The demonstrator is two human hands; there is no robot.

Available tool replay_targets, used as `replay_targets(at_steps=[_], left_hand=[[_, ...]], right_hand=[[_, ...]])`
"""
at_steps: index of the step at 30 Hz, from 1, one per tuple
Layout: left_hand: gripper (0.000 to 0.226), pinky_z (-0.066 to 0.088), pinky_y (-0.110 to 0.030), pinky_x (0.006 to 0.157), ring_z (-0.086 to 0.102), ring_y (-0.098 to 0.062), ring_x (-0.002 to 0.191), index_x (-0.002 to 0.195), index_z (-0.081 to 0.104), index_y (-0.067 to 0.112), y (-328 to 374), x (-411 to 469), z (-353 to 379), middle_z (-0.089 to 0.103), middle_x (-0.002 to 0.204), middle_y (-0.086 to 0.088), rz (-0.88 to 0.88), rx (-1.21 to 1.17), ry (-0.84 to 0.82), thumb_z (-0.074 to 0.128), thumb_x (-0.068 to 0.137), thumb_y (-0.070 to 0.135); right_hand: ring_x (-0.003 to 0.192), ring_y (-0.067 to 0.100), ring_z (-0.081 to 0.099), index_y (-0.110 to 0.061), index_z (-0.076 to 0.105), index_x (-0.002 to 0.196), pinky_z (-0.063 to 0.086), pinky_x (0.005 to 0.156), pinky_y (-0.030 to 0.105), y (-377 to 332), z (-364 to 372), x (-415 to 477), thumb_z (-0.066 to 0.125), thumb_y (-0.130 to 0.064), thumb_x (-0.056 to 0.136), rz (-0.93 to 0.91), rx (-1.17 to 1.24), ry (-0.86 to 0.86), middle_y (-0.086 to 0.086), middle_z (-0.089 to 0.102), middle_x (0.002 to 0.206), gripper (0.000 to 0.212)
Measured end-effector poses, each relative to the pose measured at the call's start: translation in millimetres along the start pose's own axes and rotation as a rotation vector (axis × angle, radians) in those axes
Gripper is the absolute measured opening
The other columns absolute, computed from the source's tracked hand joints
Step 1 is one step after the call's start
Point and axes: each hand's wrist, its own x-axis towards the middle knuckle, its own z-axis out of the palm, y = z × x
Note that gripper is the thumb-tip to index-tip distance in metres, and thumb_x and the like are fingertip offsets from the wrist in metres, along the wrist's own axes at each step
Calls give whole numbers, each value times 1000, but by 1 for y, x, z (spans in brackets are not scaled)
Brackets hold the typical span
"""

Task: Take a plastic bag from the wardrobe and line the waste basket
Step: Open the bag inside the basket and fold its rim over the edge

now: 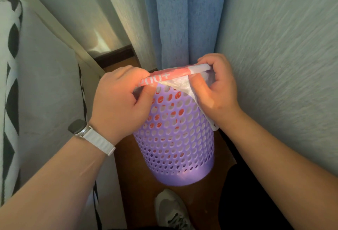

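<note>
Your left hand (120, 99) and right hand (214, 87) pinch the red-and-white plastic bag (172, 76). It's stretched over the perforated purple waste basket (175, 138) rim.

The waste basket (175, 138) is lilac, its wall patterned all over with rows of round holes; red and white show through them. The plastic bag (170, 75) is translucent white with a red band bearing white print. The curtain (182, 19) is blue, the wall (283, 46) pale with a streaky texture. The bedding (11, 65) is white with black shapes. The wristwatch (91, 134) has a dark face and a white strap. The floor (139, 184) is brown.
</note>
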Motion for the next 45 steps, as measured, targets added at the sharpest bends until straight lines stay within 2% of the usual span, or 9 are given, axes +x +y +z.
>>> replay_targets(at_steps=[5, 9, 16, 21, 29, 33, 36, 39, 45], left_hand=[[31, 48, -46, 76, 63, -29, 86, 108, 68, 11, 9, 0, 2, 68, 94, -7, 15, 41, -21, 52, 95, 35], [32, 47, -43, 82, 63, -27, 91, 112, 68, 14, 14, -1, 5, 69, 99, -5, -9, 73, -6, 52, 96, 36], [26, 44, -43, 76, 60, -27, 87, 109, 68, 16, 9, 0, 3, 66, 94, -5, 5, 133, -83, 48, 98, 27], [23, 46, -45, 69, 57, -28, 80, 99, 66, 12, -1, -3, 9, 63, 87, -7, -14, 91, -118, 47, 98, 24], [22, 34, -32, 73, 56, -28, 78, 89, 64, 9, -7, -5, 11, 62, 83, -10, 47, 139, -82, 47, 98, 21], [26, 39, -34, 74, 57, -28, 78, 89, 65, 8, -10, -10, 17, 63, 83, -9, 20, 95, -91, 46, 97, 23], [23, 34, -29, 73, 55, -23, 76, 87, 65, 9, -15, -15, 23, 62, 80, -7, 0, 84, -121, 47, 95, 22], [20, 35, -27, 74, 52, -15, 76, 88, 66, 13, -21, -19, 25, 63, 83, -2, -29, 53, -230, 49, 90, 23], [14, 54, -32, 76, 64, -21, 82, 96, 70, 18, -36, -41, 36, 70, 91, -1, -119, 92, -440, 57, 92, 21]], right_hand=[[86, 22, 54, -9, 58, 88, 44, 77, 50, -7, 5, -3, 63, -26, 79, -41, -41, 4, -2, 53, 90, 20], [86, 14, 50, -13, 60, 88, 45, 79, 43, -21, 14, -8, 65, -31, 79, -26, -86, -3, -9, 49, 89, 21], [81, 20, 52, -18, 59, 82, 45, 81, 52, -34, 23, -16, 65, -40, 80, 0, -220, -36, -7, 52, 81, 23], [90, 20, 58, -16, 66, 93, 45, 84, 46, -23, 14, -9, 68, -33, 84, -112, -168, -192, -3, 62, 94, 20], [109, 19, 56, -7, 66, 114, 37, 99, 30, -4, -13, 18, 75, -28, 77, -194, -150, -488, 8, 63, 114, 44], [104, 17, 56, -10, 68, 104, 33, 96, 32, 0, -14, 15, 73, -32, 78, -159, -204, -597, 5, 68, 107, 34], [82, 17, 54, -10, 65, 88, 40, 79, 37, 2, -10, 11, 71, -31, 78, -166, -238, -609, 0, 62, 85, 23], [74, 22, 54, -13, 61, 80, 44, 69, 39, 11, -3, -1, 69, -31, 78, -200, -320, -596, -3, 59, 76, 19], [67, 33, 55, -13, 56, 72, 37, 63, 37, 32, 18, -35, 53, -30, 80, -286, -516, -626, 7, 57, 69, 19]])
